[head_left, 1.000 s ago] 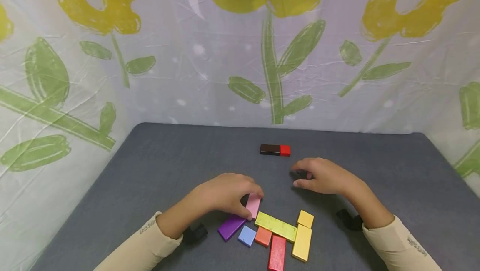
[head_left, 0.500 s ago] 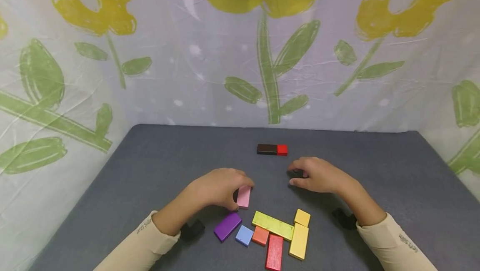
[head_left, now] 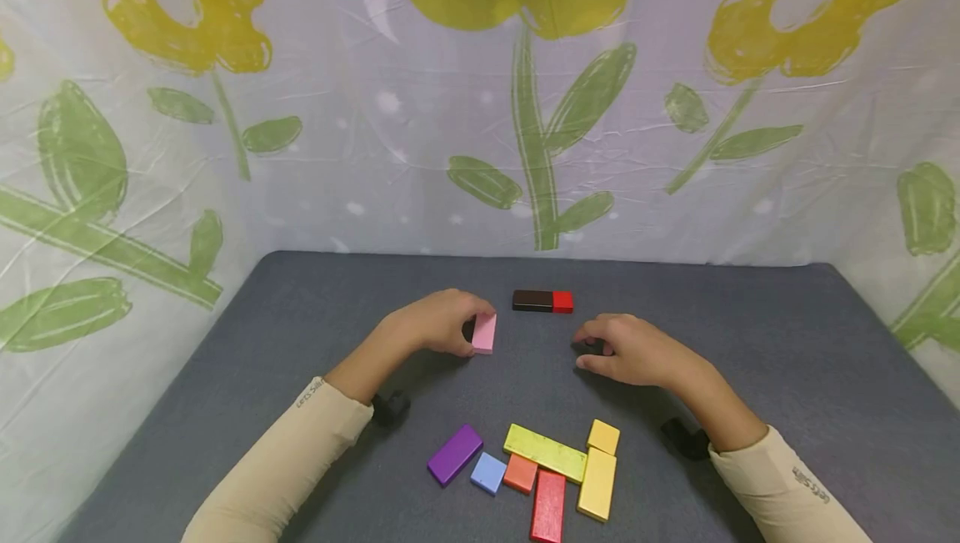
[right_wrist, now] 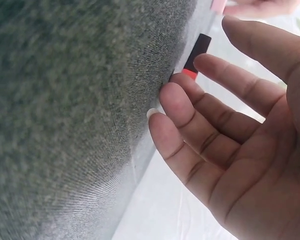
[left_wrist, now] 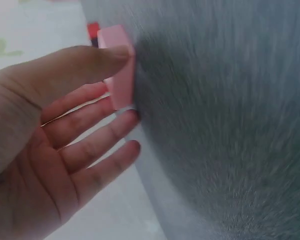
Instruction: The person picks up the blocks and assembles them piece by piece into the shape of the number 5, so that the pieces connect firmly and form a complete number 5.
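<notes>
A pink block (head_left: 484, 334) is pinched between the thumb and fingers of my left hand (head_left: 438, 322), left of centre on the table. In the left wrist view the thumb presses one side of the pink block (left_wrist: 121, 75), while the lower fingers stretch out beside it. Just beyond, toward the back, lie a dark brown block (head_left: 532, 301) and a small red block (head_left: 562, 302), end to end. My right hand (head_left: 633, 351) hovers or rests right of these, fingers loosely bent and holding nothing; the right wrist view shows its palm (right_wrist: 270, 165) bare.
Nearer the front lie a purple block (head_left: 455, 455), a blue cube (head_left: 488, 474), an orange block (head_left: 521, 473), a yellow-green block (head_left: 545, 452), a red block (head_left: 548, 506) and two yellow blocks (head_left: 597, 484). A flowered cloth (head_left: 375, 151) hangs behind the grey table (head_left: 337, 309).
My left hand has carried the pink block away from beside the purple and yellow-green blocks, toward the back of the table near the dark brown block. The right hand has stayed nearly still.
</notes>
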A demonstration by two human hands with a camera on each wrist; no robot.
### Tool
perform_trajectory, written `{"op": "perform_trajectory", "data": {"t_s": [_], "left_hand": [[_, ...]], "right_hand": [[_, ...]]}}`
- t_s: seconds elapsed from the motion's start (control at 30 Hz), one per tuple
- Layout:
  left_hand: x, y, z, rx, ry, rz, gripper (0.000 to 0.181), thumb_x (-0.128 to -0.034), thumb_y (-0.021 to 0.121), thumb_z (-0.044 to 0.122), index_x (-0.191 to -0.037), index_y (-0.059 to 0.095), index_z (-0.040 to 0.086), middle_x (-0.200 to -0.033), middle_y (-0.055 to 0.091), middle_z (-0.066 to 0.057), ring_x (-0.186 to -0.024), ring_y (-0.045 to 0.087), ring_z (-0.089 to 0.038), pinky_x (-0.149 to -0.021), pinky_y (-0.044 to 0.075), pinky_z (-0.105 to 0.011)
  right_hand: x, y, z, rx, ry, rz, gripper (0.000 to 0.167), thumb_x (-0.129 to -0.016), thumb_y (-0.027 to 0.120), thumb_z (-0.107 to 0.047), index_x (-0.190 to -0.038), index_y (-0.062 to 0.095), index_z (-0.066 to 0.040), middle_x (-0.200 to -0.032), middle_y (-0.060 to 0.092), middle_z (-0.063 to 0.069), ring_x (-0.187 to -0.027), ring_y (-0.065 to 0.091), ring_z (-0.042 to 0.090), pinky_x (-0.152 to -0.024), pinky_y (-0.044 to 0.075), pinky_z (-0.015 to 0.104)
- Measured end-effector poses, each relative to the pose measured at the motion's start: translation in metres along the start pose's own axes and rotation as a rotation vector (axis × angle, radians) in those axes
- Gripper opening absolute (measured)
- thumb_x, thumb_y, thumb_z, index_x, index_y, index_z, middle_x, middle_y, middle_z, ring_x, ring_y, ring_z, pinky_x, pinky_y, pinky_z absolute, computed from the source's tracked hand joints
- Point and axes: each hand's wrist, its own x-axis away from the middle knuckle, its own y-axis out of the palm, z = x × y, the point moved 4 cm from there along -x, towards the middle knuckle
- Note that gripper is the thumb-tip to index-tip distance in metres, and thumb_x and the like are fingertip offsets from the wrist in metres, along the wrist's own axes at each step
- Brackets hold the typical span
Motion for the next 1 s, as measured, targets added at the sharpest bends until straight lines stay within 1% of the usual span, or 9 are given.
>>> {"op": "perform_trajectory", "data": {"t_s": [0.07, 0.17, 0.3, 0.43, 0.57, 0.73, 1.0], "left_hand": [[-0.006, -0.001, -0.007, 0.009, -0.005, 0.027, 0.048, -0.0807, 0.082, 0.010, -0.125, 0.066, 0.003, -0.114, 0.068, -0.008, -0.100, 0.062, -0.023, -0.088, 0.049, -0.040], [-0.014, -0.002, -0.013, 0.007, -0.024, 0.057, 0.046, -0.0822, 0.082, 0.014, -0.125, 0.068, 0.005, -0.120, 0.068, -0.008, -0.105, 0.062, -0.024, -0.091, 0.048, -0.042], [-0.021, 0.000, -0.012, -0.015, -0.029, 0.096, 0.039, -0.0837, 0.081, 0.016, -0.120, 0.071, 0.008, -0.121, 0.068, -0.006, -0.105, 0.062, -0.023, -0.091, 0.048, -0.043], [-0.024, 0.002, -0.011, -0.048, -0.024, 0.148, 0.030, -0.0840, 0.079, 0.014, -0.113, 0.073, 0.010, -0.117, 0.070, -0.003, -0.102, 0.063, -0.022, -0.090, 0.049, -0.042], [-0.027, 0.002, -0.010, -0.064, -0.033, 0.188, 0.028, -0.0845, 0.078, 0.013, -0.112, 0.075, 0.010, -0.115, 0.071, -0.003, -0.102, 0.065, -0.021, -0.089, 0.050, -0.041], [-0.030, 0.003, -0.007, -0.072, -0.050, 0.199, 0.028, -0.0858, 0.078, 0.013, -0.114, 0.075, 0.011, -0.115, 0.071, -0.003, -0.103, 0.066, -0.022, -0.089, 0.051, -0.042], [-0.031, 0.005, -0.005, -0.081, -0.065, 0.190, 0.028, -0.0873, 0.078, 0.017, -0.114, 0.074, 0.012, -0.117, 0.071, -0.002, -0.109, 0.065, -0.023, -0.093, 0.049, -0.043]], "right_hand": [[-0.001, 0.001, 0.001, 0.000, -0.007, 0.005, 0.027, -0.092, 0.073, -0.017, -0.114, 0.071, -0.002, -0.106, 0.068, 0.008, -0.084, 0.061, 0.016, -0.075, 0.052, 0.039], [-0.001, 0.002, 0.001, 0.002, -0.017, 0.011, 0.026, -0.091, 0.073, -0.016, -0.113, 0.072, -0.002, -0.105, 0.069, 0.008, -0.083, 0.061, 0.016, -0.074, 0.051, 0.038], [-0.002, 0.002, 0.000, 0.016, -0.022, 0.018, 0.025, -0.091, 0.074, -0.016, -0.112, 0.072, -0.003, -0.103, 0.069, 0.006, -0.082, 0.061, 0.016, -0.073, 0.051, 0.038], [-0.002, 0.002, -0.001, 0.029, -0.026, 0.024, 0.024, -0.091, 0.074, -0.016, -0.111, 0.073, -0.004, -0.101, 0.069, 0.005, -0.081, 0.060, 0.015, -0.072, 0.051, 0.037], [-0.003, 0.002, -0.002, 0.028, -0.027, 0.031, 0.023, -0.091, 0.074, -0.016, -0.110, 0.073, -0.004, -0.100, 0.069, 0.004, -0.079, 0.059, 0.014, -0.070, 0.050, 0.036], [-0.002, 0.001, -0.001, 0.027, -0.023, 0.036, 0.022, -0.091, 0.074, -0.015, -0.110, 0.074, -0.005, -0.100, 0.069, 0.004, -0.078, 0.059, 0.014, -0.069, 0.050, 0.035], [-0.002, 0.001, -0.001, 0.024, -0.018, 0.041, 0.022, -0.090, 0.075, -0.015, -0.110, 0.074, -0.005, -0.099, 0.069, 0.004, -0.077, 0.058, 0.014, -0.068, 0.049, 0.035]]}}
